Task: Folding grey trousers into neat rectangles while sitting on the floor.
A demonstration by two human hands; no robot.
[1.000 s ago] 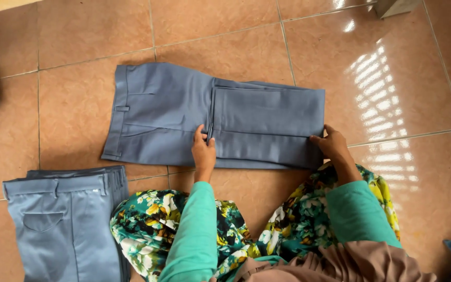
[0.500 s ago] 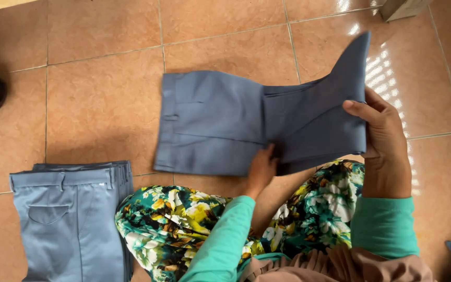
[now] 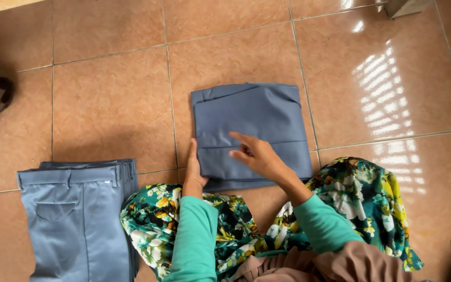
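folded trousers [image 3: 251,130] under both hands, floor

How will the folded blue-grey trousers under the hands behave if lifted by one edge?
Probably floppy: the folded trousers lie flat in soft layers, so they would likely droop and unfold. The left hand steadies the edge. On the glossy tile floor, a push might slide them.

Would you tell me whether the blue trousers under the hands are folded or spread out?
Folded: the blue trousers form a compact rectangle with layered edges, the right hand on top and the left hand at their edge.
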